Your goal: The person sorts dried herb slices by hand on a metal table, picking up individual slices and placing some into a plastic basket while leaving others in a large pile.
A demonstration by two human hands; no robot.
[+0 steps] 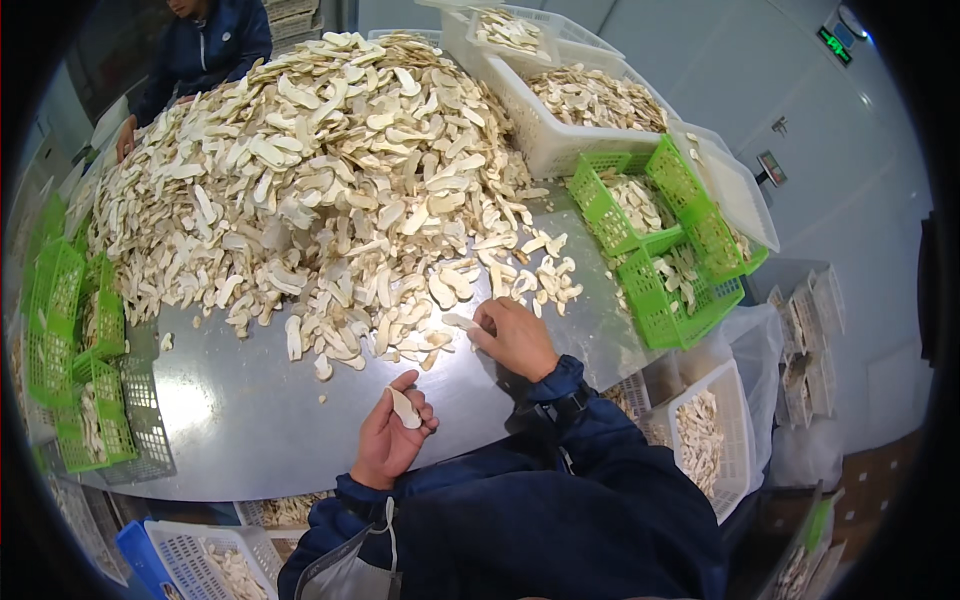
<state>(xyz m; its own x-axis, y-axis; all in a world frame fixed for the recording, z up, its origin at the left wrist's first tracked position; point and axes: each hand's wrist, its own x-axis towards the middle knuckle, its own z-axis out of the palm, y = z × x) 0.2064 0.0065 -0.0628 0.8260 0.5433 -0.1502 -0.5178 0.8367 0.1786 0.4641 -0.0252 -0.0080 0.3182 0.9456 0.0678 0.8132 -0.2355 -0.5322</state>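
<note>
A large heap of pale dried mushroom slices [330,180] covers much of the steel table. My left hand [388,440], palm up near the front edge, has its fingers curled round one mushroom slice [404,408]. Ahead and to the right, my right hand [515,340] pinches another slice [460,322] by its end, just above the loose slices at the heap's front edge. The fingertips of the right hand are partly hidden behind its back.
Green divided baskets with slices stand on the table's right [645,240] and left [85,350]. A big white crate [560,140] of slices is at the back right. White baskets [735,440] sit below the front edge. A co-worker [205,50] is at the far left.
</note>
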